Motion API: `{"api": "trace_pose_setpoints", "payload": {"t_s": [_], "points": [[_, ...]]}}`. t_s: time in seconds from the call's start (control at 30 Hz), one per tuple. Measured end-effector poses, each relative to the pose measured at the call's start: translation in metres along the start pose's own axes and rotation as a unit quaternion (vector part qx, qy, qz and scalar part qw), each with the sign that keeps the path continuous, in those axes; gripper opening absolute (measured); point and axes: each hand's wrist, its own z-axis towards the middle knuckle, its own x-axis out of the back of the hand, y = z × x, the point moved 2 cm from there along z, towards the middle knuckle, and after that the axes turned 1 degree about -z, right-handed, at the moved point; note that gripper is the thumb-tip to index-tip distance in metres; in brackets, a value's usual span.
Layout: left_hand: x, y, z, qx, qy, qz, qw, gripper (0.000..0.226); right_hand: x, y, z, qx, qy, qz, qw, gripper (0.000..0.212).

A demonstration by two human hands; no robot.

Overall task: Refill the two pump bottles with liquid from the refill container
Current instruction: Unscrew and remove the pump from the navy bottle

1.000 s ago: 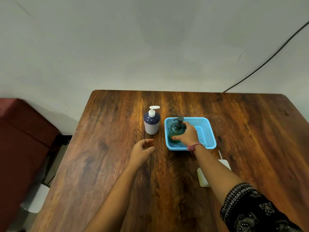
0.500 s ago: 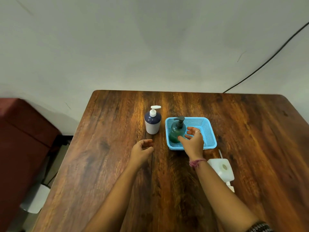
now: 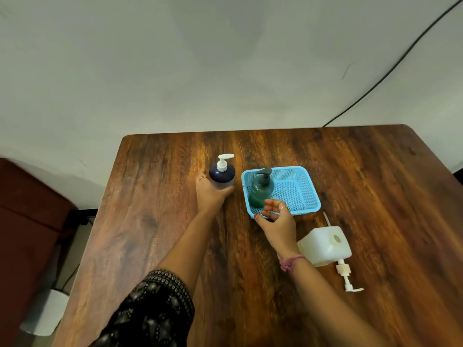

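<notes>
Left hand (image 3: 209, 194) wraps base of navy pump bottle (image 3: 222, 175) on table (image 3: 363, 186). Right hand (image 3: 276, 222) loosely spread at blue basket (image 3: 309, 190) rim, near green pump bottle (image 3: 260, 187) inside; contact unclear. Refill container (image 3: 324, 246) beside right wrist.

We see the navy-and-white pump bottle (image 3: 222, 176) standing upright on the wooden table, its white pump head in place and pointing right, with fingers wrapped round its pale lower half. Just beside it to the right, the dark green pump bottle (image 3: 260, 188) stands upright in the near left corner of a blue basket, its dark pump on. Well apart, nearer us on the right, the translucent white refill container (image 3: 324, 246) lies with its round opening uncovered, and its white pump (image 3: 346, 276) rests loose on the table against it.
</notes>
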Motion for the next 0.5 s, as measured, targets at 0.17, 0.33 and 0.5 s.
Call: {"api": "trace_pose_setpoints", "payload": {"t_s": [0.17, 0.33, 0.5], "points": [[-0.009, -0.008, 0.017, 0.011, -0.011, 0.014, 1.0, 0.1, 0.005, 0.01, -0.007, -0.027, -0.008, -0.014, 1.0, 0.038], [-0.017, -0.004, 0.027, 0.016, -0.024, -0.002, 1.0, 0.098, 0.005, 0.013, -0.01, -0.035, -0.006, -0.007, 0.999, 0.034], [-0.015, -0.015, 0.024, 0.009, 0.015, 0.011, 1.0, 0.09, 0.005, 0.016, -0.015, -0.044, -0.005, -0.009, 0.999, 0.032]]}}
